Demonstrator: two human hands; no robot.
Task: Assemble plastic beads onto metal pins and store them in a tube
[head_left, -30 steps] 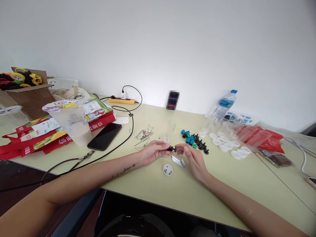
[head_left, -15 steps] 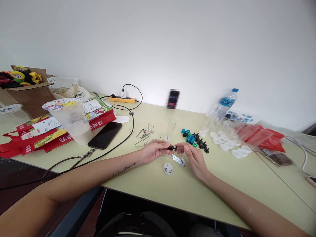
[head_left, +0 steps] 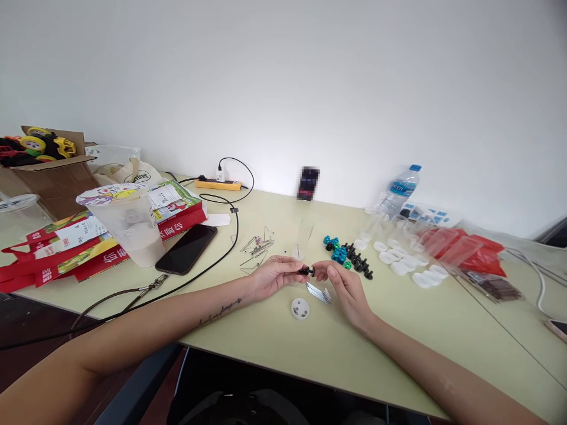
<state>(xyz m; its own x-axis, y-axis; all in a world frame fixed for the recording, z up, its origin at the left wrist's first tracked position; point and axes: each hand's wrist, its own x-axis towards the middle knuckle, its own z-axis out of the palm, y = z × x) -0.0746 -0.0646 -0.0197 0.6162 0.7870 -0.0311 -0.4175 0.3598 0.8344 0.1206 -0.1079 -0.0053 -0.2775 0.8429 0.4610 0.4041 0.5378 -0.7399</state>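
Between the fingertips of my left hand (head_left: 275,276) is a small dark plastic part (head_left: 305,271), lying roughly sideways. My right hand (head_left: 348,288) has its fingers curled around the right end of that same part; exact contact is too small to make out. Below the hands lies a bundle of thin bent metal rods (head_left: 319,293). A round white cap (head_left: 300,309) with several small metal pieces in it sits nearer the table's front edge. Just behind the hands stands a clear plastic tube (head_left: 305,233).
Blue and green parts (head_left: 339,254) and black pegs (head_left: 361,264) lie to the right, before white discs (head_left: 401,265) and clear tubes (head_left: 460,248). Loose wires (head_left: 257,245) are at left, with a phone (head_left: 186,249), a cup (head_left: 133,230) and a black cable (head_left: 208,262).
The view has tilted slightly, so the table sits a little lower. Both hands stay together at the dark part, with only a small shift of the right fingers.
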